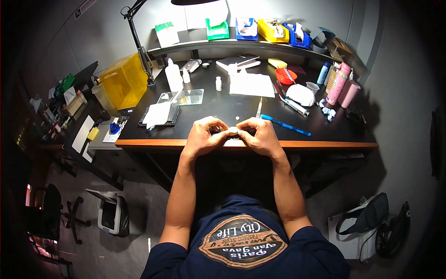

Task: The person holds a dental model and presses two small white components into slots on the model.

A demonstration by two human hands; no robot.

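Note:
Both hands meet over the table's front edge. A small pale, yellowish piece [233,130] sits between them, too small to make out well. My left hand [205,136] pinches its left side with thumb and fingers. On the right side, my right hand [261,136] grips the same piece. A thin pointed tool [259,108] stands out beyond my right hand, its lower end hidden by the fingers. Just past the fingertips lies a tiny pale bit [237,118] on the black table [213,109]. A blue toothbrush-like tool [285,125] lies right of my right hand.
White paper [252,85], a red bowl [285,76] and pink bottles [338,83] are farther back. At left are a glass plate [191,96], a white bottle [173,76] and a yellow box [124,82]. A lamp arm [138,44] rises at the back left.

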